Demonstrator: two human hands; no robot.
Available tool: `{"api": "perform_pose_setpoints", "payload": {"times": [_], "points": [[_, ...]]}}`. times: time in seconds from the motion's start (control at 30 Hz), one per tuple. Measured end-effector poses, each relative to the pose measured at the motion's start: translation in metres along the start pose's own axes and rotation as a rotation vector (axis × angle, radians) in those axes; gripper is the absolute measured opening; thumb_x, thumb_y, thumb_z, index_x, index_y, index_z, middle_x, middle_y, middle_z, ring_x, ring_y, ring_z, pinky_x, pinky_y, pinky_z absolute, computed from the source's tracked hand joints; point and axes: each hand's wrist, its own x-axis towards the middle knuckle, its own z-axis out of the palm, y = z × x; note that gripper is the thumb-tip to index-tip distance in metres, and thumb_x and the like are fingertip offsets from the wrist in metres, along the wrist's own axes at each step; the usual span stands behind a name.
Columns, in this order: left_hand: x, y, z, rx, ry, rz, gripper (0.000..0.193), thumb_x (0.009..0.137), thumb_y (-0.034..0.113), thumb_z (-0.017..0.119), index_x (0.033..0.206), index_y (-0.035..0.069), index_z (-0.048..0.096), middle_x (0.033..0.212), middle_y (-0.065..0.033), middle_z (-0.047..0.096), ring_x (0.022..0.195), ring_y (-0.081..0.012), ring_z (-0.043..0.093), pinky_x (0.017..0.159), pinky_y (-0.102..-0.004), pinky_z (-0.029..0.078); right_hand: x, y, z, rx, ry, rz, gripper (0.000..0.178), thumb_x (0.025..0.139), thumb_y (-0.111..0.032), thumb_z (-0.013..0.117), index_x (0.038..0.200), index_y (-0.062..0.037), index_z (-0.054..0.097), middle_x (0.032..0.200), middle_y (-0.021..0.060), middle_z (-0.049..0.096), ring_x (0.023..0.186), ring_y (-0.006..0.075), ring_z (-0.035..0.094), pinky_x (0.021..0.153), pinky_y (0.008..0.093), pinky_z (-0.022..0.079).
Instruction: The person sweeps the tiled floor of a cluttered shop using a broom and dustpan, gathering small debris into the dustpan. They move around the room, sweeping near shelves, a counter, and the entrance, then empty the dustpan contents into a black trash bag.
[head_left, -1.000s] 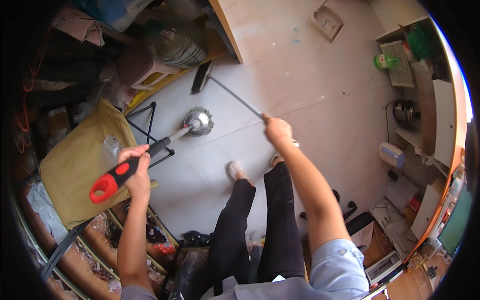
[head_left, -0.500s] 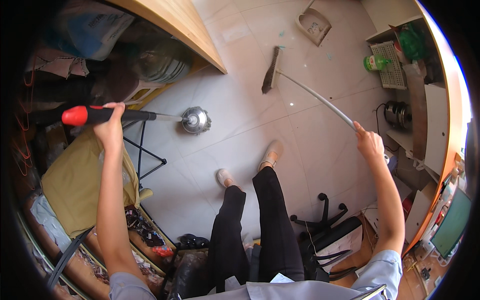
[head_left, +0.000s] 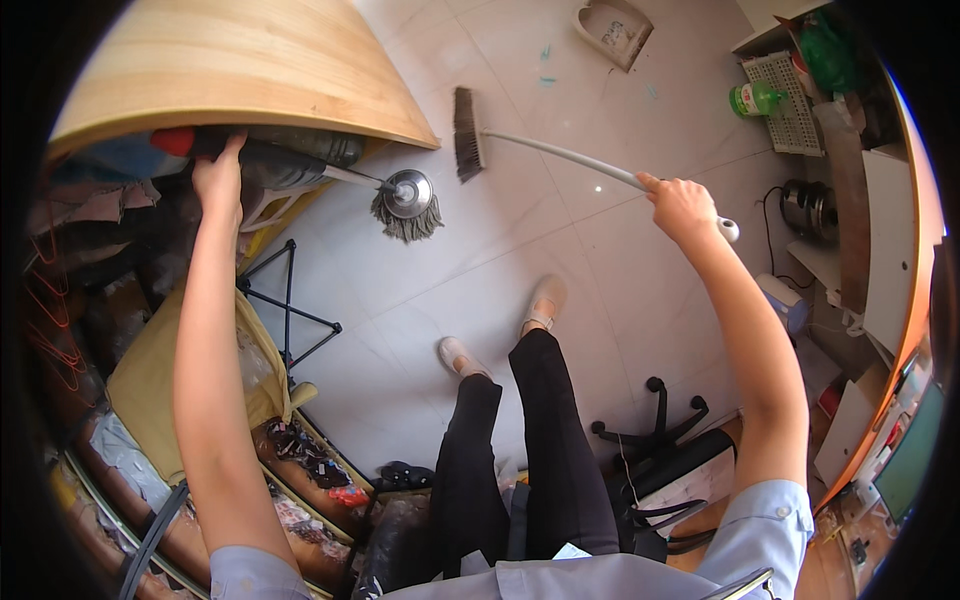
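Note:
My left hand [head_left: 218, 178] is wrapped round the black handle of a mop [head_left: 275, 160] whose end is red. The mop's round silver head with grey strands [head_left: 408, 200] hangs beside the corner of the wooden cabinet, strands toward me. My right hand [head_left: 685, 208] grips the pale pole of a broom [head_left: 560, 152] near its end. The broom's dark bristle head [head_left: 467, 135] is at the floor, close to the cabinet's edge. Beyond it lies a beige dustpan [head_left: 615, 38] on the tiles.
A wooden cabinet [head_left: 240, 65] juts in at the upper left. Below it stand a folding frame [head_left: 290, 310] and a khaki cloth [head_left: 160, 375]. Shelves with a green bottle [head_left: 757, 99] line the right. A wheeled chair base [head_left: 655, 420] is near my right leg. Teal bits [head_left: 547, 80] lie on the floor.
The broom has swung left across the floor, and my right hand has come inward and up. My left hand and the mop rose; the mop's strands now show more.

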Motion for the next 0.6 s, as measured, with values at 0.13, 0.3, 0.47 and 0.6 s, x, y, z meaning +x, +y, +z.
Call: {"api": "perform_pose_setpoints", "payload": {"times": [0.13, 0.3, 0.47, 0.6], "points": [[-0.019, -0.004, -0.004, 0.262, 0.003, 0.008, 0.066, 0.080, 0.037, 0.072, 0.120, -0.011, 0.052, 0.124, -0.0227, 0.057, 0.115, -0.0283, 0.053, 0.098, -0.0340, 0.038, -0.043, 0.058, 0.001, 0.028, 0.122, 0.033, 0.044, 0.092, -0.020, 0.053, 0.135, -0.0247, 0.048, 0.077, 0.0146, 0.064, 0.066, 0.0297, 0.064, 0.060, 0.0404, 0.052], [-0.043, -0.027, -0.005, 0.242, -0.124, -0.244, 0.065, 0.092, 0.047, 0.056, 0.126, -0.006, 0.042, 0.117, -0.0171, 0.056, 0.098, -0.0214, 0.062, 0.080, -0.0315, 0.049, -0.185, 0.128, 0.061, 0.345, 0.252, 0.011, 0.050, 0.083, -0.002, 0.053, 0.130, -0.0187, 0.056, 0.066, 0.0140, 0.056, 0.056, 0.0314, 0.059, 0.056, 0.0417, 0.050], [-0.068, -0.014, 0.006, 0.204, -0.141, -0.366, 0.062, 0.094, 0.038, 0.055, 0.140, 0.002, 0.033, 0.120, -0.0142, 0.056, 0.087, -0.0199, 0.066, 0.069, -0.0285, 0.053, -0.351, 0.077, 0.100, 1.164, -0.187, 0.398, 0.046, 0.074, -0.001, 0.057, 0.120, 0.0024, 0.056, 0.079, 0.0172, 0.066, 0.067, 0.0200, 0.063, 0.063, 0.0329, 0.051], [-0.124, -0.048, 0.010, 0.285, -0.434, -0.364, 0.043, 0.094, 0.026, 0.058, 0.128, 0.004, 0.048, 0.098, -0.0044, 0.059, 0.074, -0.0140, 0.063, 0.064, -0.0253, 0.051, -0.453, -0.014, 0.116, 1.454, -0.268, 0.755, 0.038, 0.083, -0.001, 0.052, 0.122, 0.0001, 0.053, 0.077, 0.0034, 0.058, 0.054, 0.0080, 0.051, 0.045, 0.0259, 0.043]]}}
